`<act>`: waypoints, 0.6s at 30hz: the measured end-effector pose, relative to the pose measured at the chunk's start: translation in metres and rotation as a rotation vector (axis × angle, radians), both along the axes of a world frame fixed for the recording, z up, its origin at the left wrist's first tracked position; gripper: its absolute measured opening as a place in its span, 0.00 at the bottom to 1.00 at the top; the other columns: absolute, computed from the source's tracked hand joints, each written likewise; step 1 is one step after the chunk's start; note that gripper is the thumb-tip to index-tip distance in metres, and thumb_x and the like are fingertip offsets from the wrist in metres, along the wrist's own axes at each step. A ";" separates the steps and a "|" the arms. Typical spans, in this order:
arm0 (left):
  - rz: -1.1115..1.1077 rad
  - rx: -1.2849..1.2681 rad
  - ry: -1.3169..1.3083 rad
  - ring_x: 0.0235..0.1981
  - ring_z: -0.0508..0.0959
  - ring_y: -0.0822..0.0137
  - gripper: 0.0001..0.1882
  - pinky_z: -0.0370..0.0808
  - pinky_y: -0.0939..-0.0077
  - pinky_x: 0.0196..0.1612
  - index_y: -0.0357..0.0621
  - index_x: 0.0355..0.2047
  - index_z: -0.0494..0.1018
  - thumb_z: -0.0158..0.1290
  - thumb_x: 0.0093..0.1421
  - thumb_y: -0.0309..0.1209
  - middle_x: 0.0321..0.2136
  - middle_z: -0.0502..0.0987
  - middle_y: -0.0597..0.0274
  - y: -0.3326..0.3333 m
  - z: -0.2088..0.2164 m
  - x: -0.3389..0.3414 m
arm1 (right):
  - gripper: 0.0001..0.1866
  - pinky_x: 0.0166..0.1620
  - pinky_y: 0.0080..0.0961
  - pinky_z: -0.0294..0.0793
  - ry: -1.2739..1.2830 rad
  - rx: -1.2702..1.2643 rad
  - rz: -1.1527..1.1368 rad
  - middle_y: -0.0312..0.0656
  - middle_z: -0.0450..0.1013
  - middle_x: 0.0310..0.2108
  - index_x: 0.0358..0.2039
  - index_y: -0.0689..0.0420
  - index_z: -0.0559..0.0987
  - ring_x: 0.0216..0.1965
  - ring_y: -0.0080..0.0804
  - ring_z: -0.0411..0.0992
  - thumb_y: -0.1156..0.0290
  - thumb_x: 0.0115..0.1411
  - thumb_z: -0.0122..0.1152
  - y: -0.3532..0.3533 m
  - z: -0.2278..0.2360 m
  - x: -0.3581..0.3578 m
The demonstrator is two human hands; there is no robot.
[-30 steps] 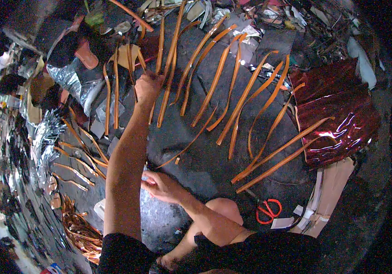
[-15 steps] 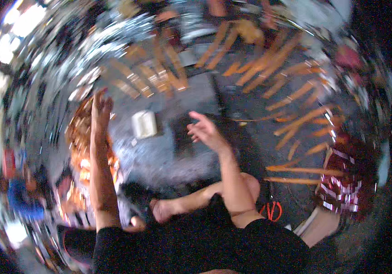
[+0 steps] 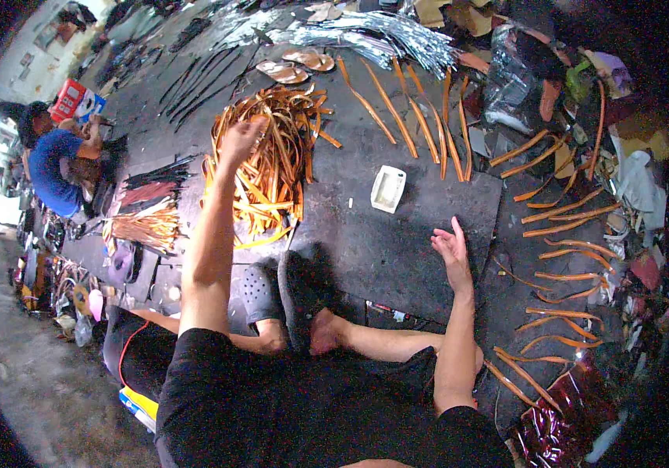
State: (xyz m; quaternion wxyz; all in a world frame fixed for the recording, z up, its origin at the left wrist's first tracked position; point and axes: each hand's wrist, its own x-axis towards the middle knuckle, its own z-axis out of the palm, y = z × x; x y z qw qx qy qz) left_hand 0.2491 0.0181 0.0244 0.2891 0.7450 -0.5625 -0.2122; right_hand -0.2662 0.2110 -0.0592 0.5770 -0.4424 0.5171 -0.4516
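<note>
Tangled strips are posing a snag risk

The pile of orange-brown strips (image 3: pixel 291 125) is lying on the dark floor boards (image 3: pixel 334 218), ahead and to the left, its lengths looping over one another. The left hand (image 3: pixel 242 143) is hovering over it, fingers curled; whether they are gripping a strip, I cannot tell. Because the strips are crossing so densely, a pull could be dragging neighbours along. The right hand (image 3: pixel 453 246) is hanging well apart, fingers spread and holding nothing, so it is not steadying the heap. The white tub (image 3: pixel 383 206) is sitting between the hands, where a trailing strip could be knocking it. Farther right, separate strips (image 3: pixel 568 215) are lying in a curved row; a knee (image 3: pixel 480 357) is resting near the lowest, and shifting it could be disturbing them.
</note>
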 end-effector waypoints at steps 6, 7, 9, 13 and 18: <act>-0.025 -0.363 -0.221 0.32 0.79 0.59 0.16 0.74 0.64 0.38 0.39 0.38 0.77 0.52 0.56 0.38 0.29 0.80 0.50 -0.017 -0.033 0.070 | 0.36 0.58 0.30 0.64 -0.019 -0.034 0.046 0.46 0.66 0.53 0.66 0.57 0.50 0.53 0.33 0.67 0.65 0.63 0.56 -0.004 0.007 0.031; -0.130 -0.235 -0.102 0.30 0.79 0.60 0.15 0.73 0.66 0.36 0.39 0.37 0.78 0.50 0.58 0.38 0.29 0.80 0.52 -0.024 0.010 -0.001 | 0.36 0.58 0.30 0.64 0.032 -0.018 -0.056 0.46 0.67 0.52 0.66 0.57 0.51 0.54 0.32 0.66 0.66 0.62 0.56 0.008 0.005 0.001; -0.047 -0.269 -0.060 0.30 0.78 0.66 0.18 0.73 0.69 0.36 0.37 0.37 0.77 0.52 0.59 0.42 0.30 0.81 0.55 -0.015 0.055 0.074 | 0.33 0.56 0.28 0.66 0.071 -0.087 0.016 0.45 0.69 0.49 0.65 0.58 0.55 0.51 0.30 0.68 0.70 0.62 0.57 0.001 0.010 0.023; -0.336 -0.131 -0.125 0.26 0.71 0.73 0.15 0.69 0.76 0.32 0.34 0.32 0.76 0.51 0.62 0.37 0.23 0.75 0.65 0.049 0.195 0.003 | 0.29 0.52 0.25 0.71 0.220 -0.264 0.092 0.41 0.72 0.44 0.62 0.55 0.62 0.46 0.26 0.71 0.74 0.61 0.58 -0.004 0.072 0.062; -0.933 0.040 -0.110 0.21 0.72 0.76 0.09 0.70 0.77 0.26 0.35 0.31 0.77 0.53 0.61 0.30 0.20 0.74 0.65 0.110 0.215 -0.116 | 0.32 0.51 0.31 0.72 0.478 -0.916 -0.008 0.49 0.58 0.63 0.63 0.56 0.59 0.47 0.41 0.73 0.68 0.60 0.59 -0.023 0.175 0.152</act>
